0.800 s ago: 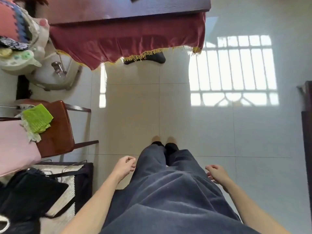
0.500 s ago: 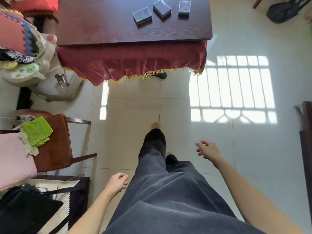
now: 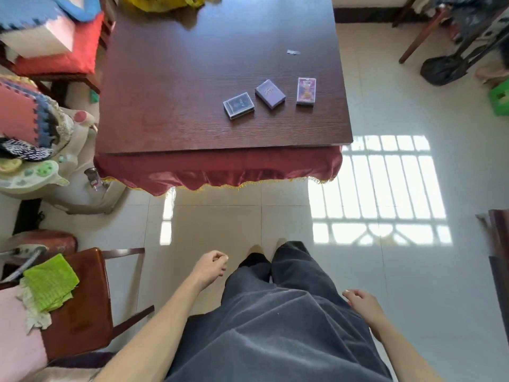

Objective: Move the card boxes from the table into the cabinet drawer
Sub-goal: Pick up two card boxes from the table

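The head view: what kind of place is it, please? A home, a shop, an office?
Most likely a room in a home. A dark wooden table with a fringed red cloth stands on a tiled floor, chairs hold cloths and cushions, and children's foam mats are piled at the left.

Bright daylight | window-grille sun patch glaring on floor (image 3: 380, 188) | worktop (image 3: 192, 78) sheen | edges warped, blurred
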Demonstrator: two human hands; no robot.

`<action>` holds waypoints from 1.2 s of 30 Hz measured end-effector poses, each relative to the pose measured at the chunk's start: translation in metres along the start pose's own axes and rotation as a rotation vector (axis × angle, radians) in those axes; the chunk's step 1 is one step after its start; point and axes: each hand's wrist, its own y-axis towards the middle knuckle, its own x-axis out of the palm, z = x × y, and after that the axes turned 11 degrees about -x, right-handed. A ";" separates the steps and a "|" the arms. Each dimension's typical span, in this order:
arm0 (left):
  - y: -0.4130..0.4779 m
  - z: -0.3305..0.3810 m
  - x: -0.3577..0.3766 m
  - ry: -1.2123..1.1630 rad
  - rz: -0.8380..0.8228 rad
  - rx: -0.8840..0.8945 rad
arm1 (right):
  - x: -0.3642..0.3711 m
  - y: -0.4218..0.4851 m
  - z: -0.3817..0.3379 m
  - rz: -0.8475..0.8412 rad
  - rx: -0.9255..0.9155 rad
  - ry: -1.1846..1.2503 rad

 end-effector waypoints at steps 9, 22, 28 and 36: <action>0.042 0.128 -0.033 0.014 0.029 0.023 | -0.035 0.077 -0.089 -0.021 0.075 0.015; 0.064 0.168 -0.073 -0.068 0.025 -0.203 | -0.069 0.169 -0.313 -0.062 -0.246 0.084; 0.071 0.256 -0.095 -0.071 0.118 -0.005 | -0.067 0.178 -0.381 0.009 -0.368 0.049; 0.105 0.419 -0.094 -0.010 0.483 -0.028 | -0.069 0.219 -0.509 0.226 -0.475 -0.389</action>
